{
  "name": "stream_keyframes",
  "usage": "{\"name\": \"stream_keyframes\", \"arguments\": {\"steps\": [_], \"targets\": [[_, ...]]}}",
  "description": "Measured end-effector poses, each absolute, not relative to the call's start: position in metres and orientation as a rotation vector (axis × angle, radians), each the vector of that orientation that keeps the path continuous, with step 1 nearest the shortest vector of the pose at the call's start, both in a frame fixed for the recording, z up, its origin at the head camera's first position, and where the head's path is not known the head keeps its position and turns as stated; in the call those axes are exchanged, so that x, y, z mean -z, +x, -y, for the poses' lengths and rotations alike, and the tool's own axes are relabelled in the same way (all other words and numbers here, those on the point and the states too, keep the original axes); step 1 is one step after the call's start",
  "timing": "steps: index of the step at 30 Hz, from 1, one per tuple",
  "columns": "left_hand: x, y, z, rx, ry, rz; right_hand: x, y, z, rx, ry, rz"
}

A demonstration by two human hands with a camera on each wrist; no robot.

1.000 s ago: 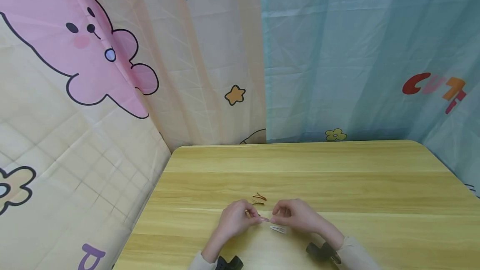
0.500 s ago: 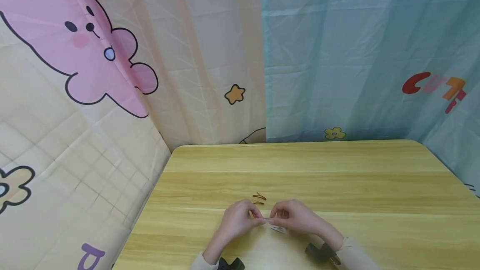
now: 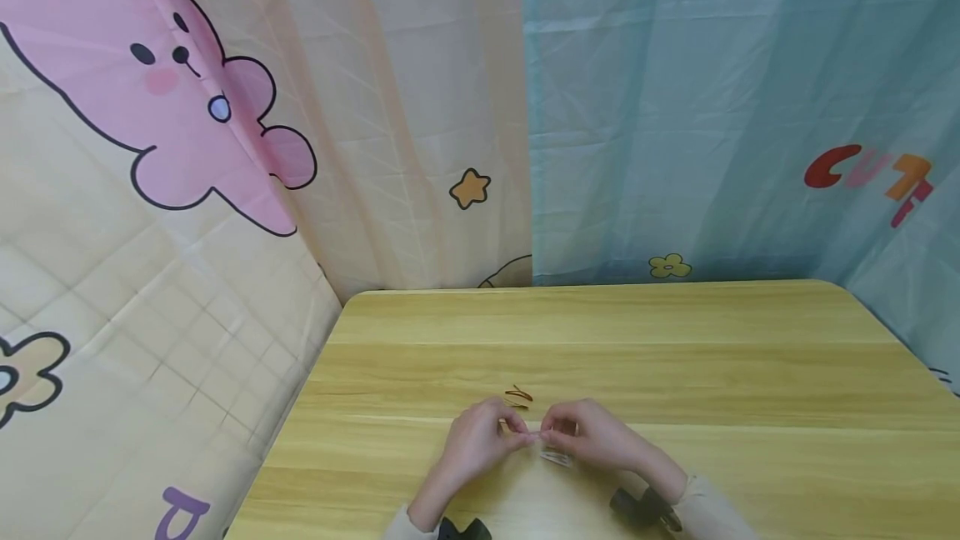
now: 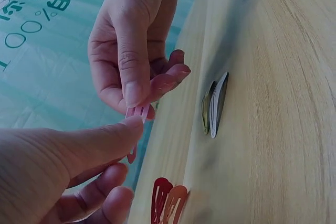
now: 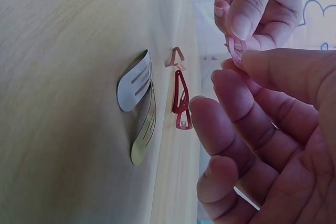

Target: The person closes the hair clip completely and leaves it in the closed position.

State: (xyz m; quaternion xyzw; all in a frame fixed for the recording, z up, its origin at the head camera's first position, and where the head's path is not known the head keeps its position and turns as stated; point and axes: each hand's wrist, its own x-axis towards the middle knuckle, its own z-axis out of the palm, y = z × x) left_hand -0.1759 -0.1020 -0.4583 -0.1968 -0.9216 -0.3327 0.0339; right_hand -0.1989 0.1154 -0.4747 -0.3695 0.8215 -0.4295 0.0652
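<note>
Pink hair clip [image 4: 137, 112], raised off the wooden table [image 3: 675, 373], spans the short space between two hands. At its nine o'clock the left hand [image 3: 486, 433] pinches one end, thumb closed down on it; at three o'clock the right hand [image 3: 588, 436] pinches the other. Near it, between four and five o'clock in the head view, lies a silver clip [image 5: 134, 85] with a gold clip [image 5: 143, 142] alongside; red [image 4: 162, 183] and orange [image 4: 180, 190] clips lie near eleven. Farther off, a blue curtain [image 3: 675, 107] hangs at one o'clock.
</note>
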Motion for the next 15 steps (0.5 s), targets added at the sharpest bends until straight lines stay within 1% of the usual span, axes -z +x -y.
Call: {"name": "stream_keyframes", "arguments": {"steps": [15], "targets": [[0.4578, -0.1779, 0.1034, 1.069, -0.503, 2.803, 0.4727, -0.2016, -0.1174, 1.303, -1.115, -2.610]]}}
